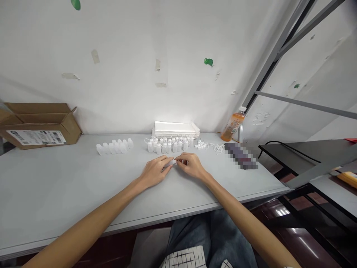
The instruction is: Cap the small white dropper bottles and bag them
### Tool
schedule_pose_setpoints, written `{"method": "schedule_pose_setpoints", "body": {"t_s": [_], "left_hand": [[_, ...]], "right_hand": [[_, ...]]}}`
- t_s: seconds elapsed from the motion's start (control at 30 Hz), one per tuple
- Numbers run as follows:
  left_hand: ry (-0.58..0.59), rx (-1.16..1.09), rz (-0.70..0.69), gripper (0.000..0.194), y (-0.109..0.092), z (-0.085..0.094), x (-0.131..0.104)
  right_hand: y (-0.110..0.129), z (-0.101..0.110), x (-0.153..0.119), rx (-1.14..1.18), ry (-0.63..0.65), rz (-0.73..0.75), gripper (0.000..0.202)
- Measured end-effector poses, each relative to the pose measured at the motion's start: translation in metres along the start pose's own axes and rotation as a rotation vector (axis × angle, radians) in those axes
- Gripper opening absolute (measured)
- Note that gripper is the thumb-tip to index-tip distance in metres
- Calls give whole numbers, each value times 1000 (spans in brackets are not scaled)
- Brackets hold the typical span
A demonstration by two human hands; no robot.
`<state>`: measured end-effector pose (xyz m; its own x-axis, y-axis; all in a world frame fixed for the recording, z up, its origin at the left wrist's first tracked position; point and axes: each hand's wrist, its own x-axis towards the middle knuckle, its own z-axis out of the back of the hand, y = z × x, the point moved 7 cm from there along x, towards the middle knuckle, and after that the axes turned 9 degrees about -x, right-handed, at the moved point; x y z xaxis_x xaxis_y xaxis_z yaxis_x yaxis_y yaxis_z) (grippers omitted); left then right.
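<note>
Between my hands, low over the table, is a small whitish bottle (173, 162), mostly covered by fingers. My left hand (156, 170) is closed around its left side. The fingers of my right hand (191, 164) pinch at its right end, where a bit of white shows. Behind them stand several small white bottles (169, 146) in rows, some with white cord loops. To the left are several translucent bottles without caps (114, 147). Small white caps (201, 144) and a heap of white cords (217, 148) lie right of the rows.
White flat packets (175, 128) are stacked against the wall. An open cardboard box (39, 124) sits at the back left of the grey table (83, 182). At the right are an orange drink bottle (233, 124), a blurred dark object (242, 155) and a metal frame (304, 106).
</note>
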<state>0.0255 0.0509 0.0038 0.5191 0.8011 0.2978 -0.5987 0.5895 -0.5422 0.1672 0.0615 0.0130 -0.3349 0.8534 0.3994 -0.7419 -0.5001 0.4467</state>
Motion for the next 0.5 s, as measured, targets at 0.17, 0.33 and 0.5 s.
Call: {"method": "schedule_pose_setpoints", "body": {"t_s": [0.17,0.33,0.5], "left_hand": [[9,-25,7,38,0,1,0],[23,-39,8,37,-1,1,0],[47,-65,38,38,0,1,1]], "right_hand": [[1,1,0,26,-20,-18,18],[2,3,1,88,-26,3,18],[6,0,0,221,42,-6,23]]}}
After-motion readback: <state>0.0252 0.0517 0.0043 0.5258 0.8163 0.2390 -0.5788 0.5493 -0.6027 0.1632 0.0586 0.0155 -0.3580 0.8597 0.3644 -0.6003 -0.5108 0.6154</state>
